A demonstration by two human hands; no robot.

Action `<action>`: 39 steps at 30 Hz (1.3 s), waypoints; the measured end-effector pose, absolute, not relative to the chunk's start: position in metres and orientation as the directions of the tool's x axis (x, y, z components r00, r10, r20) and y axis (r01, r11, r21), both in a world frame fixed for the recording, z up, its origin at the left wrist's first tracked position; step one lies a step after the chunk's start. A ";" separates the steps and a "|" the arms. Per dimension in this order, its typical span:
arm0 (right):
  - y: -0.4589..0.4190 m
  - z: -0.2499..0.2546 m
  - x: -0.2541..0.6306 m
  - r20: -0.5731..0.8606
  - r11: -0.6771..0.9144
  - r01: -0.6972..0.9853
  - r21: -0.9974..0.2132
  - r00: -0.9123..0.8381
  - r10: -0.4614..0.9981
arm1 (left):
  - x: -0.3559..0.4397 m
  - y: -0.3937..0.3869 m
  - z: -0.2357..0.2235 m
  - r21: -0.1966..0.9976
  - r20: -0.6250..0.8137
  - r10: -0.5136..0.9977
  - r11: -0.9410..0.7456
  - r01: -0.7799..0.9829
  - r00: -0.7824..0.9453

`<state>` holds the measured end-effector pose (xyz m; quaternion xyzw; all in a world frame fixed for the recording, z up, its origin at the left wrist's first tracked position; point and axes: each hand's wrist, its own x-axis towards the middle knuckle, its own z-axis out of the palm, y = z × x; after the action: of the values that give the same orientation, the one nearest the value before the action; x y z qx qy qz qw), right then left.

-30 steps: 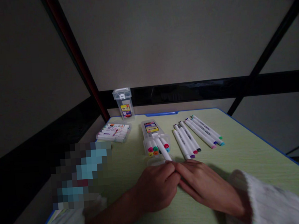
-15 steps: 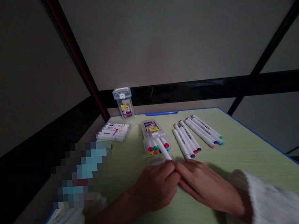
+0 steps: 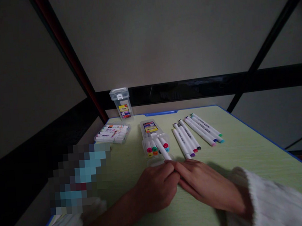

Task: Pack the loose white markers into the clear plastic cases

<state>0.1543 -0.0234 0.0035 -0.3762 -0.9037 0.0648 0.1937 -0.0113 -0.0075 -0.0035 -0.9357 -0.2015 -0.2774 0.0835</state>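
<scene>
A white marker (image 3: pixel 162 149) slants out of the mouth of a clear plastic marker case (image 3: pixel 142 132) lying on its side. My left hand (image 3: pixel 157 188) is closed around the marker's near end. My right hand (image 3: pixel 208 186) meets it there, its fingertips pinched at the same end; the fingers hide the marker's tip. Inside the case, several markers with coloured ends (image 3: pixel 154 149) show red, green, yellow and orange. The case's open lid (image 3: pixel 156 160) lies just beyond my left hand. Close past my right hand, a loose white marker (image 3: pixel 182 146) points at its knuckles, its near end partly hidden.
Several white markers (image 3: pixel 203 128) lie in slanted rows to the right. At the back left stands a closed clear case (image 3: pixel 124 106). In front of it lies a flat pack of markers (image 3: pixel 112 133). A blurred patch covers the table's left side. Walls (image 3: pixel 161 40) rise behind the blue-edged table.
The view has shifted slightly, moving the table and cases a little left in the picture. Both hands keep the same hold on the marker.
</scene>
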 end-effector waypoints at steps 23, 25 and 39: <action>-0.023 0.003 0.158 0.265 0.729 0.640 -0.241 -0.680 0.684 | -0.012 -0.009 -0.003 -0.062 0.515 0.341 -0.900 0.432 0.786; -0.023 0.004 0.158 0.274 0.728 0.641 -0.243 -0.674 0.686 | -0.012 -0.009 -0.003 -0.069 0.518 0.340 -0.898 0.434 0.785; -0.024 0.004 0.157 0.265 0.720 0.651 -0.240 -0.669 0.694 | -0.011 -0.008 -0.002 -0.046 0.556 0.326 -0.906 0.420 0.765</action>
<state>0.1574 -0.0238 0.0041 -0.3690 -0.9114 0.0626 0.1708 -0.0113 -0.0080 -0.0022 -0.9356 -0.1994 -0.2790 0.0841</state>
